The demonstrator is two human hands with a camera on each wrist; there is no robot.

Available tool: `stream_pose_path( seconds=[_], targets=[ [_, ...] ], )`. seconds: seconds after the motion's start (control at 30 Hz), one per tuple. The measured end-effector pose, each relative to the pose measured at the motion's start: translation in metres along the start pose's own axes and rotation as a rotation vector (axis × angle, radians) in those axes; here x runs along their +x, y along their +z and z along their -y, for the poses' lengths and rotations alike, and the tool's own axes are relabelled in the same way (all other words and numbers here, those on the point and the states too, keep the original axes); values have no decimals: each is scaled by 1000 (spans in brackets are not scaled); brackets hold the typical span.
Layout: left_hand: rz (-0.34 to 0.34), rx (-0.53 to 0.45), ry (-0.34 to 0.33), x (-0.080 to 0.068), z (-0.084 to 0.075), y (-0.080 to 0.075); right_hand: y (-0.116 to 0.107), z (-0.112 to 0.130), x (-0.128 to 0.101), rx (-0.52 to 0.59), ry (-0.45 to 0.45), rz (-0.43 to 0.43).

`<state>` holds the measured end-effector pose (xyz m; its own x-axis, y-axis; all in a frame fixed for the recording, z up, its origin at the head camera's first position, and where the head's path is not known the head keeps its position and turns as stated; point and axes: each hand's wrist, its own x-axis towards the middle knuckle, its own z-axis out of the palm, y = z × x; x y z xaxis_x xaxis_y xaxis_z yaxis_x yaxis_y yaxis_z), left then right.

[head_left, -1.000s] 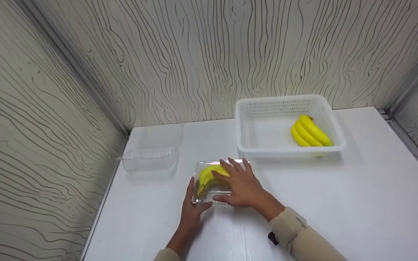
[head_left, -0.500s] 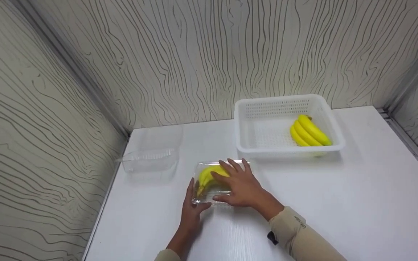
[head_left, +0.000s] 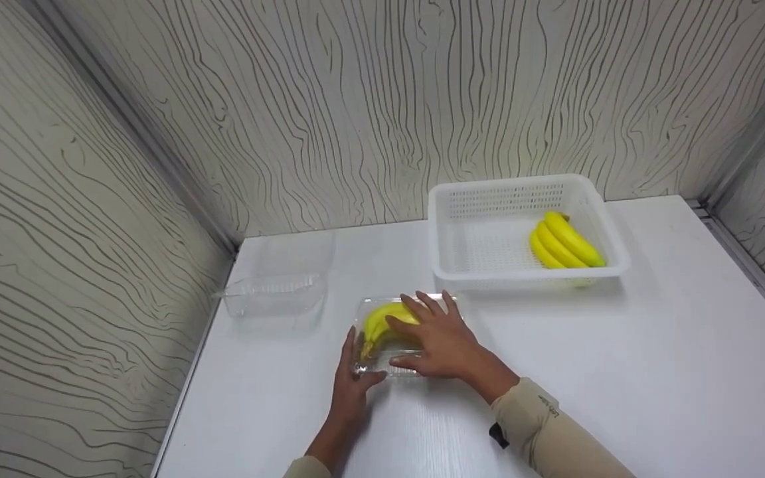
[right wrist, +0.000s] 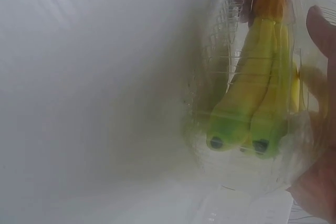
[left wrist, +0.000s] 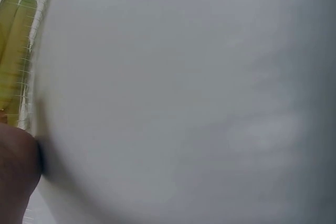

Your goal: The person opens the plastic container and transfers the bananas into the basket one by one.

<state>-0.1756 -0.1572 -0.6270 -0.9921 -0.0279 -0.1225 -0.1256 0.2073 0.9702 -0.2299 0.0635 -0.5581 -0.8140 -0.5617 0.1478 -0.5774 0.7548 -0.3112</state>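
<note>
A bunch of yellow bananas (head_left: 382,322) lies in a shut clear plastic box (head_left: 364,307) at the table's front left. My right hand (head_left: 439,342) lies flat on the lid with its fingers straight and spread. My left hand (head_left: 350,392) touches the box's near left corner, thumb along the left side and a finger along the near edge. In the right wrist view the bananas (right wrist: 257,103) show through the ribbed clear box (right wrist: 210,77), stem ends toward the camera. The left wrist view shows only the box's edge (left wrist: 18,51) and a bit of my hand (left wrist: 16,177).
A white slotted basket (head_left: 489,279) stands at the back right of the box with another banana bunch (head_left: 565,242) in it. An empty clear box (head_left: 276,292) sits at the back left near the wall corner. Walls close in on three sides of the white table (head_left: 655,372).
</note>
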Motion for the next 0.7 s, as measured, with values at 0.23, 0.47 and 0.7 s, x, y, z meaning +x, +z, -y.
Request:
stream_pose_path(
  seconds=[0.23, 0.47, 0.7],
  targets=[
    [-3, -3, -4, -1, 0, -1, 1, 0, 0, -12, 0, 18],
    [-1, -10, -7, -2, -1, 0, 1, 1, -1, -9, -4, 24],
    [8, -5, -30, -2, 0, -1, 1, 1, 0, 11, 6, 31]
  ],
)
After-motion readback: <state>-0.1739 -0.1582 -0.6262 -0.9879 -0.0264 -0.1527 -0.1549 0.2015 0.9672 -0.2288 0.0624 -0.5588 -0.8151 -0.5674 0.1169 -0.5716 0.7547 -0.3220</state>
